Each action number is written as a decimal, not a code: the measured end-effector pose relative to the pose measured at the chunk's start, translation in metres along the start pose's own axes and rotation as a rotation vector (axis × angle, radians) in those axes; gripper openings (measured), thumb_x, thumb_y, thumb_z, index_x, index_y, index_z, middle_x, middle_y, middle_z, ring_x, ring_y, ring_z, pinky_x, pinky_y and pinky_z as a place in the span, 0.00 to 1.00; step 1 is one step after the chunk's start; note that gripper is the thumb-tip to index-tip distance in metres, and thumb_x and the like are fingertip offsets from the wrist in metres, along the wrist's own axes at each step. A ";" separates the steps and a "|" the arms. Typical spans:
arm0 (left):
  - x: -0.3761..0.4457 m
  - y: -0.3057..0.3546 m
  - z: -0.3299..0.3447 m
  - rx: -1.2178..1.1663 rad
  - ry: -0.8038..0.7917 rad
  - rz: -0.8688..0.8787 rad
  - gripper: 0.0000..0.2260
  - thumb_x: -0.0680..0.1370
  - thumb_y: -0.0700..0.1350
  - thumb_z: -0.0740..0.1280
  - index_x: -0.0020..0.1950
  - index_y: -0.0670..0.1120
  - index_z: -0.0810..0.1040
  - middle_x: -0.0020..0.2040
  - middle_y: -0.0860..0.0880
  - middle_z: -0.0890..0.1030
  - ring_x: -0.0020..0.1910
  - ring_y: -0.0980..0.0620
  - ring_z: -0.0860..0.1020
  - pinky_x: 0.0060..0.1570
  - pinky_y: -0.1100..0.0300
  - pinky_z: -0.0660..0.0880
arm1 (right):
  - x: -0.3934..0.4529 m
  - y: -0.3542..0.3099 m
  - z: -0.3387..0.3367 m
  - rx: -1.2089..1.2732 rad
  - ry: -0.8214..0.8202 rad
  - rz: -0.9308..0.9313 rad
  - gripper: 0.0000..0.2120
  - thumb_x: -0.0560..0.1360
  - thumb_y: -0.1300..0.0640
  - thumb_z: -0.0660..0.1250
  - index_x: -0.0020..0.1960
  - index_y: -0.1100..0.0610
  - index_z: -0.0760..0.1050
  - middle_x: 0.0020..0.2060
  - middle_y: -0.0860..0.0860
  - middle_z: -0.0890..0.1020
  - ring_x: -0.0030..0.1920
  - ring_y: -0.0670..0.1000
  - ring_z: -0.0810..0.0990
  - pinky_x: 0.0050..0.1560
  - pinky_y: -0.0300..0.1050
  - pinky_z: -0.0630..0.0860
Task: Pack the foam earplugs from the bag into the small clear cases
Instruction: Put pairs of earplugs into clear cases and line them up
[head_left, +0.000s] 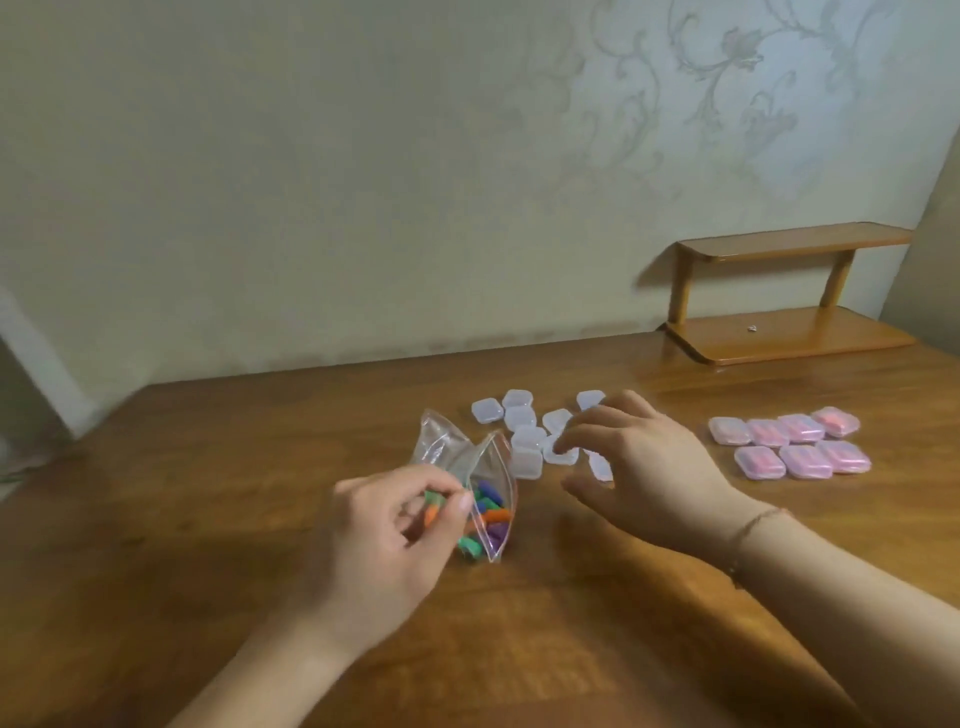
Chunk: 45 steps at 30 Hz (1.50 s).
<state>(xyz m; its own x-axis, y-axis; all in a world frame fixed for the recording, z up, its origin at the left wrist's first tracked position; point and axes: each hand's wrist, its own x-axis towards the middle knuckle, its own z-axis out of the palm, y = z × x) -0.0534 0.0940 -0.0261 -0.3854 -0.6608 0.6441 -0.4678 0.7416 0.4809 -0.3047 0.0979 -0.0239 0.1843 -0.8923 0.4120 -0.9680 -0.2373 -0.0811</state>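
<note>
Zip bag (480, 470) of foam earplugs (488, 506), open on desk (208, 493); left hand (387, 535) grip pinching orange earplug (432, 514). Right hand (631, 467) grip released over empty clear cases (524, 434): lift one case squarely

Home room, prob. a bedroom or study: pale wallpaper (727, 104) w/ raised floral scrolls, wooden counter (260, 519) against the wall, small two-tier wooden shelf (789, 296) in the far right corner.

open desk (208, 519) left; bag (467, 467), cases (524, 431) centre, shelf (779, 291) far rt
</note>
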 end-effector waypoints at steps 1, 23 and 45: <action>-0.001 -0.007 -0.005 -0.056 0.052 -0.062 0.10 0.76 0.53 0.66 0.40 0.52 0.83 0.33 0.57 0.81 0.32 0.54 0.79 0.27 0.57 0.74 | 0.009 -0.006 0.009 -0.026 -0.007 -0.017 0.18 0.75 0.39 0.65 0.63 0.41 0.76 0.64 0.39 0.75 0.65 0.46 0.67 0.57 0.41 0.73; -0.003 -0.014 -0.010 -1.007 -0.137 -0.619 0.18 0.73 0.52 0.70 0.60 0.46 0.81 0.53 0.44 0.85 0.49 0.48 0.84 0.37 0.65 0.79 | 0.006 -0.068 0.018 0.173 0.608 -0.428 0.08 0.76 0.54 0.70 0.53 0.54 0.84 0.53 0.43 0.82 0.49 0.56 0.79 0.40 0.53 0.70; -0.005 -0.018 -0.003 -1.089 -0.046 -0.595 0.30 0.59 0.43 0.74 0.62 0.45 0.77 0.49 0.42 0.86 0.46 0.48 0.85 0.44 0.62 0.80 | 0.000 -0.077 0.027 0.336 0.516 -0.338 0.05 0.71 0.53 0.72 0.39 0.54 0.81 0.51 0.43 0.84 0.43 0.43 0.84 0.32 0.45 0.79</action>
<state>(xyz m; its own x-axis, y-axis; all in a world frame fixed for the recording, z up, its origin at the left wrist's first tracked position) -0.0405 0.0848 -0.0361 -0.3776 -0.9144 0.1460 0.3154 0.0213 0.9487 -0.2252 0.1063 -0.0419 0.2812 -0.4723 0.8354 -0.7513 -0.6500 -0.1146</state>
